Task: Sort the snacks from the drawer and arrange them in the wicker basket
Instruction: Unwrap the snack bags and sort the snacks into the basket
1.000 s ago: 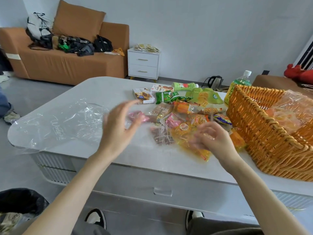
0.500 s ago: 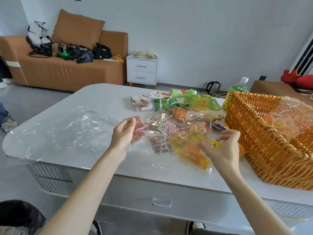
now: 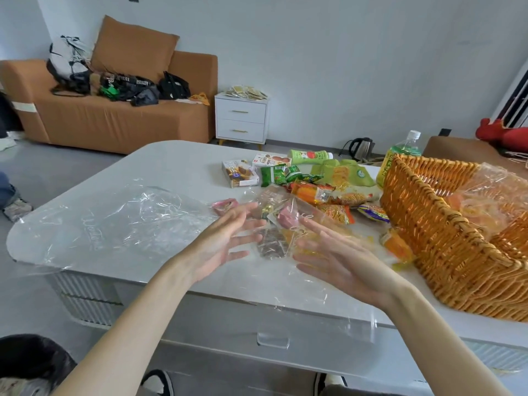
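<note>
Nearest edge: a drawer front (image 3: 273,324) with a clear handle sits below the tabletop (image 3: 171,161). Above that edge the left hand (image 3: 225,247) and right hand (image 3: 337,261) hover with palms facing each other, fingers straight and spread, neither curled round anything. A crumpled clear bag (image 3: 288,224) holding a few small packs sits between and just beyond the fingertips; its film trails under the right hand and over the tabletop edge. Contact between fingers and film cannot be confirmed. To the left, a flat plastic sheet bag (image 3: 114,221) lies on the tabletop, overhanging the left end.

Beyond the hands, the snacks (image 3: 311,192) lie loose in a pile at mid-tabletop: orange and yellow packs, green packs (image 3: 280,174), two small boxes (image 3: 240,174) at the far side, a pink pack (image 3: 225,205) on the left fringe. One orange pack (image 3: 397,247) lies just beside the wicker basket (image 3: 428,244), which stands at the right end of the tabletop and contains a clear wrapper of orange items (image 3: 491,195). A green bottle (image 3: 405,147) stands behind the basket.

Background: kettle (image 3: 360,147) on the floor, white bedside cabinet (image 3: 241,121), brown sofa (image 3: 114,124) carrying bags
</note>
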### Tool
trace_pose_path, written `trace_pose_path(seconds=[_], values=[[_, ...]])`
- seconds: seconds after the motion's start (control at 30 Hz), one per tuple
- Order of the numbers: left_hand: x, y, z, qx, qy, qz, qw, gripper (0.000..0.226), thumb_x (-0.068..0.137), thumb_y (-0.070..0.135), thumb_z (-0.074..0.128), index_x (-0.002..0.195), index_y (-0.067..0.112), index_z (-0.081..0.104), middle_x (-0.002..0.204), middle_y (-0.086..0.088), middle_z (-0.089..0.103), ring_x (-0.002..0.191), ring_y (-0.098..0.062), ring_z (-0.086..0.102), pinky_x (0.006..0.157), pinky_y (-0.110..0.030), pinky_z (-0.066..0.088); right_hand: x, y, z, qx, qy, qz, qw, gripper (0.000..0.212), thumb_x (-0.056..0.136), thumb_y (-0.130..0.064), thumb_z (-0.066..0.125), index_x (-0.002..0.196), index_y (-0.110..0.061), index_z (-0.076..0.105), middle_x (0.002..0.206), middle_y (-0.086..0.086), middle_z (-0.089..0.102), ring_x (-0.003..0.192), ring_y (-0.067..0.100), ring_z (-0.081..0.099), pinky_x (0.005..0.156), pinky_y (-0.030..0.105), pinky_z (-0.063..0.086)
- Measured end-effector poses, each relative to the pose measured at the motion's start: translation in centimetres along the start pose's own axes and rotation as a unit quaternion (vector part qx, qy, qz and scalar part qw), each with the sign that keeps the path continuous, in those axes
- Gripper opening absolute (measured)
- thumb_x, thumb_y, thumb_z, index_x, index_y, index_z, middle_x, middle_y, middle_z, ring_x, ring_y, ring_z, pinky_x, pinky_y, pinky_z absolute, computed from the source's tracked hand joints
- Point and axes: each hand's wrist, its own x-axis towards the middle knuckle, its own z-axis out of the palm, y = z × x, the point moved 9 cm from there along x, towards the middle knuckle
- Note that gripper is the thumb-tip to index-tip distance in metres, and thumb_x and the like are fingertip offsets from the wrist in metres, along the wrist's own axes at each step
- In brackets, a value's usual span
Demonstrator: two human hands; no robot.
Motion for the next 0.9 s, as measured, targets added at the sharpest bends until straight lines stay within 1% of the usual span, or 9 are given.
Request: trace_pose_path(seconds=[0.07, 0.13, 0.23, 0.33, 0.37, 0.5, 0.63, 0.8, 0.9], values=[[-0.1, 0.4, 0.1, 0.028, 0.011, 0.002, 1.000, 0.046, 0.082, 0.067, 0.040, 0.124, 0.052, 0.051, 0.124, 0.011, 0.063, 0.116, -0.014, 0.059, 0.103, -0.044, 0.036, 0.2, 0.0, 0.4, -0.019, -0.019, -0.005, 1.000, 0.053, 0.075, -0.042, 0.077, 0.124, -0.028, 0.066, 0.127, 0.004, 0.064, 0.119, 0.027, 0.059, 0.100, 0.049, 0.048], [-0.2, 1.2, 0.0, 0.054, 0.028, 0.020, 0.998, 0.052, 0.077, 0.074, 0.034, 0.123, 0.057, 0.049, 0.125, 0.014, 0.062, 0.114, -0.009, 0.059, 0.105, -0.045, 0.037, 0.2, 0.1, 1.5, -0.029, -0.066, 0.009, 0.997, 0.062, 0.063, -0.048, 0.085, 0.118, -0.026, 0.068, 0.137, 0.001, 0.057, 0.126, 0.026, 0.054, 0.103, 0.055, 0.043], [-0.3, 1.7, 0.5, 0.063, 0.022, 0.037, 0.997, 0.050, 0.082, 0.071, 0.032, 0.120, 0.051, 0.056, 0.122, 0.017, 0.063, 0.113, -0.007, 0.060, 0.105, -0.047, 0.038, 0.0, 0.9, 2.6, -0.063, -0.130, 0.036, 0.989, 0.065, 0.076, -0.045, 0.076, 0.135, -0.032, 0.052, 0.140, 0.007, 0.054, 0.125, 0.031, 0.054, 0.108, 0.057, 0.036], [-0.4, 1.5, 1.1, 0.068, 0.014, 0.036, 0.997, 0.048, 0.086, 0.065, 0.036, 0.121, 0.043, 0.060, 0.121, 0.016, 0.064, 0.110, -0.007, 0.062, 0.104, -0.048, 0.041, 0.1, 1.5, 2.9, -0.090, -0.110, 0.035, 0.989, 0.054, 0.091, -0.033, 0.060, 0.142, -0.037, 0.044, 0.123, 0.013, 0.065, 0.101, 0.030, 0.067, 0.101, 0.050, 0.045], [-0.5, 1.4, 1.5, 0.070, 0.007, 0.036, 0.997, 0.050, 0.085, 0.065, 0.036, 0.125, 0.042, 0.058, 0.122, 0.016, 0.064, 0.110, -0.006, 0.062, 0.104, -0.047, 0.042, 0.1, 1.5, 3.0, -0.130, -0.099, 0.022, 0.986, 0.050, 0.094, -0.033, 0.056, 0.142, -0.039, 0.043, 0.124, 0.010, 0.065, 0.102, 0.027, 0.067, 0.099, 0.048, 0.046], [-0.9, 2.2, 2.7, 0.074, -0.019, 0.070, 0.995, 0.061, 0.078, 0.072, 0.033, 0.129, 0.047, 0.052, 0.130, 0.016, 0.059, 0.117, -0.004, 0.057, 0.103, -0.042, 0.043, -0.2, 1.5, 3.5, -0.259, -0.084, -0.016, 0.962, 0.070, 0.070, -0.064, 0.071, 0.134, -0.052, 0.046, 0.138, -0.015, 0.054, 0.126, 0.009, 0.053, 0.096, 0.046, 0.051], [-1.5, 3.3, 2.9, 0.088, 0.003, 0.125, 0.988, 0.046, 0.087, 0.053, 0.038, 0.121, 0.033, 0.062, 0.126, 0.016, 0.062, 0.116, 0.000, 0.057, 0.105, -0.034, 0.040, -0.8, 1.6, 3.4, -0.294, -0.077, -0.016, 0.953, 0.078, 0.062, -0.075, 0.070, 0.133, -0.061, 0.040, 0.140, -0.030, 0.045, 0.132, 0.005, 0.045, 0.100, 0.041, 0.046], [-2.0, 4.2, 3.1, 0.082, -0.013, 0.154, 0.985, 0.050, 0.084, 0.055, 0.041, 0.126, 0.032, 0.058, 0.129, 0.015, 0.060, 0.124, -0.003, 0.052, 0.112, -0.040, 0.034, -0.7, 2.9, 4.3, -0.232, -0.127, 0.030, 0.964, 0.083, 0.068, -0.066, 0.073, 0.140, -0.056, 0.034, 0.147, -0.022, 0.042, 0.133, 0.017, 0.047, 0.102, 0.049, 0.045], [-2.1, 4.7, 2.5, 0.064, 0.007, 0.167, 0.984, 0.041, 0.086, 0.038, 0.056, 0.124, 0.024, 0.060, 0.125, 0.009, 0.064, 0.122, -0.007, 0.055, 0.110, -0.037, 0.038, 0.1, 3.0, 5.3, -0.266, -0.125, 0.030, 0.955, 0.074, 0.072, -0.069, 0.065, 0.139, -0.054, 0.037, 0.145, -0.024, 0.043, 0.134, 0.011, 0.044, 0.110, 0.056, 0.033]])
